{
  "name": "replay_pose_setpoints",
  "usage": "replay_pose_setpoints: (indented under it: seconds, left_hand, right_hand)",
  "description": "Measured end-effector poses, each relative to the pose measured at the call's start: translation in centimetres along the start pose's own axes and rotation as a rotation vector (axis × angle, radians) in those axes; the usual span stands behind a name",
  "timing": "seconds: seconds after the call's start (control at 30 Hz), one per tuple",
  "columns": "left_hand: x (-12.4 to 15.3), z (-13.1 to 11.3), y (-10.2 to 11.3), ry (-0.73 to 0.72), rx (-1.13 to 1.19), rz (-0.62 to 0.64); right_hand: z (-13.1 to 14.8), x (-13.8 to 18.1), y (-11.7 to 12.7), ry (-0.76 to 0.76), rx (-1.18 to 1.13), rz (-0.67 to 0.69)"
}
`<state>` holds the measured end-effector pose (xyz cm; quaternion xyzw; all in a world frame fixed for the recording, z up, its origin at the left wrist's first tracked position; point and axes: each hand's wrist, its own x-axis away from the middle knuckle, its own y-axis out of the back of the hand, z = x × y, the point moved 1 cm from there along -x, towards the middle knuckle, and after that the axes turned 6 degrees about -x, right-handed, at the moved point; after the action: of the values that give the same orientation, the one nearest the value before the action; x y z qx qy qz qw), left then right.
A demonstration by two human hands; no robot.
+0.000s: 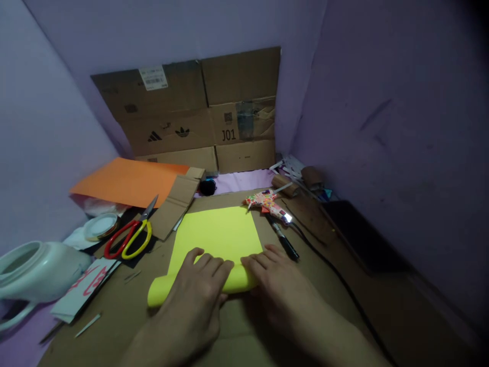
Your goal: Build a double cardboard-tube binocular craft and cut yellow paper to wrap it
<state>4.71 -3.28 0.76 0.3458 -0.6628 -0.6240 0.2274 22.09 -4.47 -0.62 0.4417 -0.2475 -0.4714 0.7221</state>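
Observation:
A yellow sheet of paper (217, 232) lies on a brown cardboard work surface (126, 306), its near end curled into a roll (162, 290). My left hand (198, 293) rests on the roll, fingers curved over it and pressing down. My right hand (275, 278) presses the roll's right end, fingers together on the paper. Both hands grip the rolled edge.
Red-and-yellow scissors (130, 237) lie to the left, beside a tape roll (100, 226) and a white jug (34, 272). A patterned glue gun (267, 204) and a black marker (284, 239) lie to the right. Orange paper (126, 181) and flattened cardboard boxes (198, 109) stand behind.

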Motion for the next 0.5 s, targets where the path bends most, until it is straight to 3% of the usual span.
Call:
replay_pose_setpoints:
  seconds: [0.07,0.17,0.27,0.37,0.5]
  left_hand:
    - [0.7,0.0,-0.2,-0.009,0.011,-0.027]
    - [1.1,0.2,-0.7,-0.039,0.002,-0.064]
    - [1.0,0.2,-0.9,-0.056,-0.019,-0.105]
    - [1.0,0.1,-1.1,-0.046,-0.066,-0.162]
    - [1.2,0.2,-1.5,-0.061,-0.149,-0.182]
  right_hand:
    - [-0.1,1.0,-0.1,0.033,-0.104,-0.026]
    - [-1.7,1.9,0.9,0.037,-0.266,-0.239]
    - [-4.5,1.1,3.7,-0.215,-0.122,-0.409]
    - [-7.1,-1.1,6.2,-0.478,0.189,-0.282]
    - [-9.0,-3.9,6.4,-0.556,0.281,-0.19]
